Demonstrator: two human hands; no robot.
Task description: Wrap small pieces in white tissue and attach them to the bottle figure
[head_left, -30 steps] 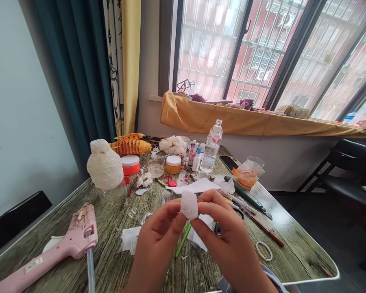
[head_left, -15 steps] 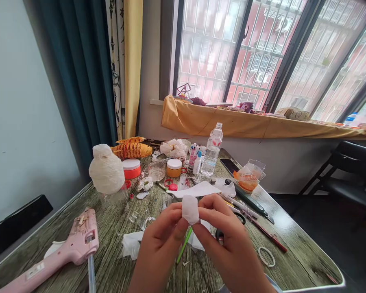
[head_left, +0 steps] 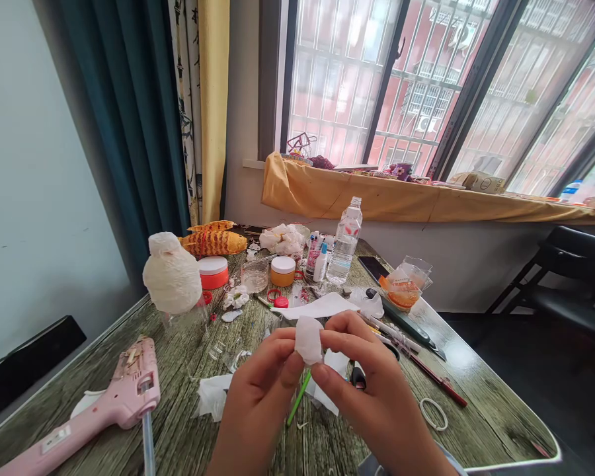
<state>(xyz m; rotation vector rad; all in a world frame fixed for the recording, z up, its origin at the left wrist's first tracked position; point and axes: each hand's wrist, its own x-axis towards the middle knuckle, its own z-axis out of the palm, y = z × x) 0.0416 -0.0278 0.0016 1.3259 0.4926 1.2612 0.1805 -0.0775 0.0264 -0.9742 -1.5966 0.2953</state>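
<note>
A small white paper-covered piece (head_left: 308,340) with rounded corners is held up between both hands, above the middle of the table. My left hand (head_left: 265,383) pinches its left side between thumb and fingers. From the right, my right hand (head_left: 367,377) grips its edge with index finger and thumb. Below the hands lie a green stick (head_left: 298,398), torn white tissue paper (head_left: 213,396) and black-handled scissors (head_left: 357,377), partly hidden by the right hand. A larger white sheet (head_left: 317,307) lies just behind the held piece.
A pink glue gun (head_left: 123,396) lies at left, near a white paper-wrapped gourd shape (head_left: 172,277). Behind stand lidded jars (head_left: 282,272), an uncapped water bottle (head_left: 346,244) and an orange fish figure (head_left: 215,242). A dark green cutter (head_left: 406,324) and a white ring (head_left: 433,414) are at right.
My right thumb and fingers have shifted slightly on the white piece, with the thumb now a little farther from its lower edge. The left hand keeps its pinch.
</note>
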